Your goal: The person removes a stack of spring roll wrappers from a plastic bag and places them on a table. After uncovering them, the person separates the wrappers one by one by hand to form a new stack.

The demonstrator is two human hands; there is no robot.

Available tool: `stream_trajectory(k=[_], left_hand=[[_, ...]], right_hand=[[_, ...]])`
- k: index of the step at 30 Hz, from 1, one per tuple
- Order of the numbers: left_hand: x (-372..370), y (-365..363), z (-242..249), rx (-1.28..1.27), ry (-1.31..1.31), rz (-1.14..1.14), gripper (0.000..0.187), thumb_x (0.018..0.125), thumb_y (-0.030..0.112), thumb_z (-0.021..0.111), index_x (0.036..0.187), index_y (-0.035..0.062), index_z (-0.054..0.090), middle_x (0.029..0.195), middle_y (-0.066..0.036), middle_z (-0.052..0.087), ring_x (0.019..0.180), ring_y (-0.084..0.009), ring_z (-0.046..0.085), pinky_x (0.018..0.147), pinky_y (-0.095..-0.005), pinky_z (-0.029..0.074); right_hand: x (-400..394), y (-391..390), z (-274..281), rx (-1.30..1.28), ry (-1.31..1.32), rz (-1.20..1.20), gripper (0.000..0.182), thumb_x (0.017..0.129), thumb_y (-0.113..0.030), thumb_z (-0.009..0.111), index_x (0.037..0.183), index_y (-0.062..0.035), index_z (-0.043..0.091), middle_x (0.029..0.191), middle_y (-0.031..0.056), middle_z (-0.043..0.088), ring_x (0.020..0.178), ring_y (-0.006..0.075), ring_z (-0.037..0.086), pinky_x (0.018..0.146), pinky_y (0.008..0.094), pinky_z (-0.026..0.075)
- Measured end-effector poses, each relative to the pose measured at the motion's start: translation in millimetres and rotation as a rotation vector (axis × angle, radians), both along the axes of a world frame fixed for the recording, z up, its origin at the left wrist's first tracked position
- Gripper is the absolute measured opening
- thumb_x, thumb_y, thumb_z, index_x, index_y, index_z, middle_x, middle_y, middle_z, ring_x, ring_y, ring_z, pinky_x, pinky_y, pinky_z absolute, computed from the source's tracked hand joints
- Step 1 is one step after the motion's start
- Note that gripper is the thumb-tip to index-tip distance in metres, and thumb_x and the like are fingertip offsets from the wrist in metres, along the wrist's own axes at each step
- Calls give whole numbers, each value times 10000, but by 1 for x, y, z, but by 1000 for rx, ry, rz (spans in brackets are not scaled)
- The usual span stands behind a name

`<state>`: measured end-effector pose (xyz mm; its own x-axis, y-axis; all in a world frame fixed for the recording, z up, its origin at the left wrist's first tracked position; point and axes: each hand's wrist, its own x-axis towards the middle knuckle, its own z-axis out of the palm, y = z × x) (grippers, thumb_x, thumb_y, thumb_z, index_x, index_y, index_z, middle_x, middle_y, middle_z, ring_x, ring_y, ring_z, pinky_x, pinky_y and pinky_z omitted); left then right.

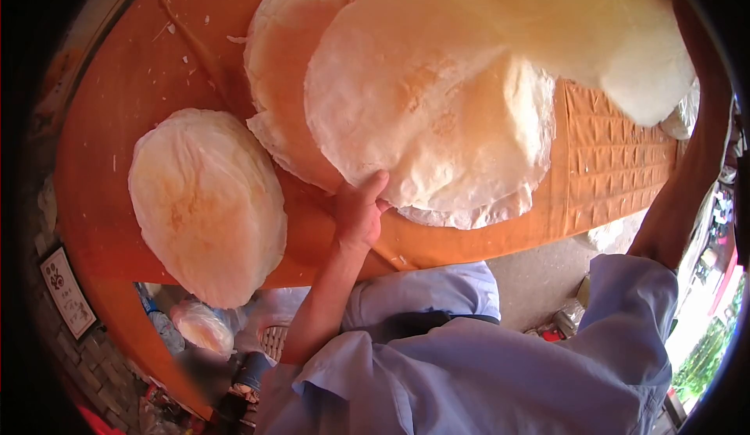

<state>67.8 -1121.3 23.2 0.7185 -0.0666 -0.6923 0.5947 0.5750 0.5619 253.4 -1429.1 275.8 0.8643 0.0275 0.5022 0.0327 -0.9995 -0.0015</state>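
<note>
My left hand (361,212) is at the lower edge of a large, round, thin flatbread (391,91), thumb along the rim and fingers curled at its edge. This sheet lies over other thin flatbreads (285,83), whose edges show on the left and below. Another pale sheet (594,37) hangs at the upper right, close to the camera and over part of the pile. My right arm (680,185) reaches up along the right side beside that sheet, and its hand is out of sight.
A separate stack of round flatbreads (207,205) lies left on the orange-brown tabletop (101,193), partly overhanging its front edge. A grid-patterned section (617,154) covers the right part. Plastic bags (203,326) lie below the table. A framed sign (69,293) is at the far left.
</note>
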Motion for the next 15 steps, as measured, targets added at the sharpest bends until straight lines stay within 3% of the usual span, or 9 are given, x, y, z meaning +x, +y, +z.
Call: stream_trajectory(k=[3,5,8,10,12,15], left_hand=[[1,-2,2,11,-2,14,398,897,74,587,1281,32,490,1192,-88,591,1026,-203,632,793,-365,582],[0,1,7,-7,-39,-2,385,916,109,564,1283,24,485,1189,-98,597,1019,-214,640,803,-375,587],[-7,7,19,-90,-119,-19,362,967,217,522,1271,22,495,1177,-110,622,1019,-223,654,811,-382,592],[-6,4,26,-163,-150,5,400,993,300,473,1280,20,486,1175,-116,631,1024,-235,658,800,-384,597],[-13,8,16,-234,-164,-41,454,1005,366,419,1298,25,473,1186,-120,629,1040,-243,655,810,-392,596],[-18,11,15,-219,-179,-67,516,1011,430,370,1320,25,458,1220,-127,612,1063,-244,644,819,-409,592]], right_hand=[[-26,2,-2,-35,116,-14,255,914,-243,635,1109,-85,679,870,92,708,687,104,643,605,257,491],[-61,26,-12,19,146,100,248,914,-198,630,1138,-101,679,898,86,706,641,106,627,573,250,479],[-96,67,-57,102,255,480,172,830,-39,624,989,-68,682,833,97,664,576,205,599,539,318,483],[-123,97,-111,199,422,568,147,744,-1,610,872,-60,650,746,94,622,622,269,609,550,377,492],[-151,123,-172,272,623,612,68,704,-44,574,771,-51,573,696,113,589,652,301,609,575,417,506],[-161,131,-187,296,753,525,77,715,-76,582,783,-47,561,751,124,597,722,296,622,600,406,505]])
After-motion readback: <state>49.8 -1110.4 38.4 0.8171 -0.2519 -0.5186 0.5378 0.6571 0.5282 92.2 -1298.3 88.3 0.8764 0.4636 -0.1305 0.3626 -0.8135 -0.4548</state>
